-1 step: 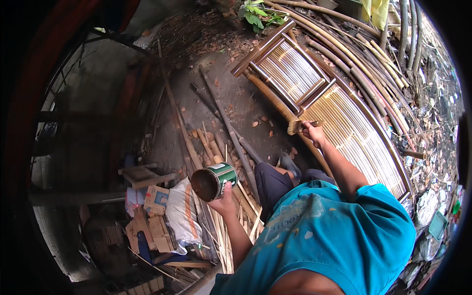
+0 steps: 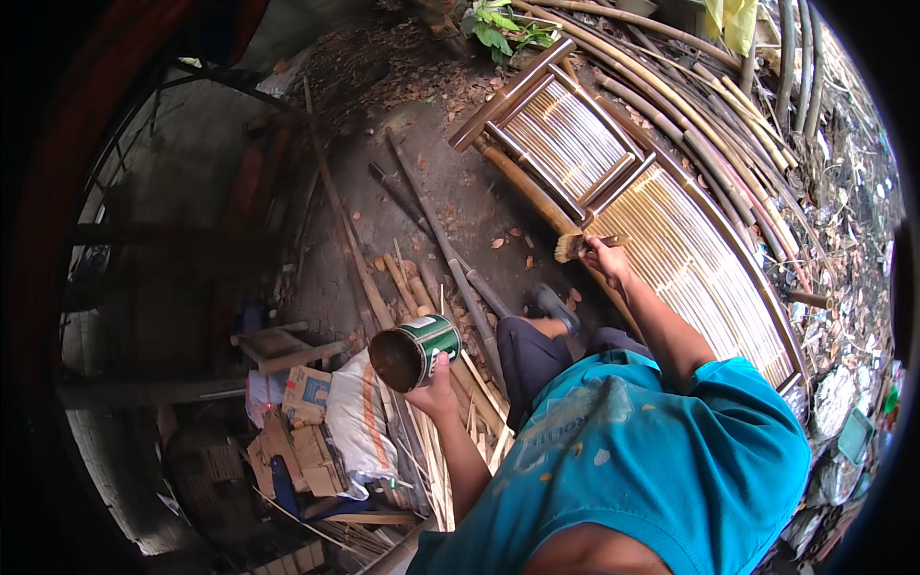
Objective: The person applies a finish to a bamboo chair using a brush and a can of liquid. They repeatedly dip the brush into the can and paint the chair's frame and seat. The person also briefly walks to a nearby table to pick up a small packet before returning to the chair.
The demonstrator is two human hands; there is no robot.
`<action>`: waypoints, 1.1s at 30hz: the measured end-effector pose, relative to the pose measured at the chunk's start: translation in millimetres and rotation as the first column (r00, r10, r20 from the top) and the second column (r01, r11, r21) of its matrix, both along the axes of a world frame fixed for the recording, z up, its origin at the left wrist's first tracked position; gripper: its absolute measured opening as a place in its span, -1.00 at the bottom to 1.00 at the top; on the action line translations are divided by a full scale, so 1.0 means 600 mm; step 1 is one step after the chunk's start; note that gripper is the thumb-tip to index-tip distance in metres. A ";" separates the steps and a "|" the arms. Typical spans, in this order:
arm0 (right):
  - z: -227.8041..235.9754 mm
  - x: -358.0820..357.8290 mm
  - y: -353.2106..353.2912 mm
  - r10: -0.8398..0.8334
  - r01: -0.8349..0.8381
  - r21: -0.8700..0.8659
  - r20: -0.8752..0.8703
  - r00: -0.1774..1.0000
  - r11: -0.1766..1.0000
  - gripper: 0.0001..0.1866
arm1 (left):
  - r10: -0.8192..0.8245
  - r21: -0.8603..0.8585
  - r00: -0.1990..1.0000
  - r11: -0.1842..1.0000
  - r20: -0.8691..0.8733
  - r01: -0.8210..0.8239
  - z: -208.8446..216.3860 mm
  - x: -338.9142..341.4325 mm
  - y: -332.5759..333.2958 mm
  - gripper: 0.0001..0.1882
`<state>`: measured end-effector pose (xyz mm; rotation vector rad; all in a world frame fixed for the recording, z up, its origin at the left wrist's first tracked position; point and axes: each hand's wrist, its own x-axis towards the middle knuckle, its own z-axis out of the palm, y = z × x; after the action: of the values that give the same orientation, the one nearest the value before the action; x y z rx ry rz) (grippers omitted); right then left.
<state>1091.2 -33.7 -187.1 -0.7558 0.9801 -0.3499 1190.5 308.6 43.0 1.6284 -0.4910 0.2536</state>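
In my left hand [image 2: 435,387] I hold a green paint can [image 2: 418,350], tilted so that its dark open mouth faces left. My right hand [image 2: 606,259] grips a paintbrush [image 2: 575,247] by its handle, with the pale bristles pointing left. The brush is over the near edge of a long bamboo bench [image 2: 661,244]; I cannot tell whether the bristles touch it. Dark brown poles frame the bench's shiny, pale slats. A smaller slatted panel with a dark frame [image 2: 563,136] forms its far end.
Long bamboo poles [image 2: 661,91] lie behind the bench. More poles [image 2: 436,211] and thin split strips [image 2: 436,460] lie on the ground at my left. A white sack [image 2: 356,412] and cardboard boxes [image 2: 305,395] stand beside them. A leafy plant [image 2: 494,27] grows at the top.
My right hand and the brush have shifted very slightly to the left. The can in my left hand has barely moved.
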 end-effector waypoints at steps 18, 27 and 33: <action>-0.232 0.648 -0.140 -0.502 0.502 0.031 -0.013 0.865 0.864 -0.58 | -0.308 0.210 0.951 0.929 -0.021 0.305 -0.077 0.808 -0.275 -0.39; -0.356 0.915 -0.288 -0.723 0.726 0.054 0.171 0.670 0.686 -0.57 | -0.556 0.242 0.831 0.805 -0.012 0.542 -0.077 0.969 -0.478 -0.24; -0.361 0.936 -0.261 -0.316 0.314 -0.224 0.025 0.948 0.923 -0.64 | -0.562 0.253 0.819 0.781 -0.114 0.571 -0.117 1.044 -0.605 -0.19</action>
<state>1652.7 -190.3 -403.9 -0.8055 1.0864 -0.7492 1816.8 -54.6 -27.3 1.6660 -1.0036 -0.3128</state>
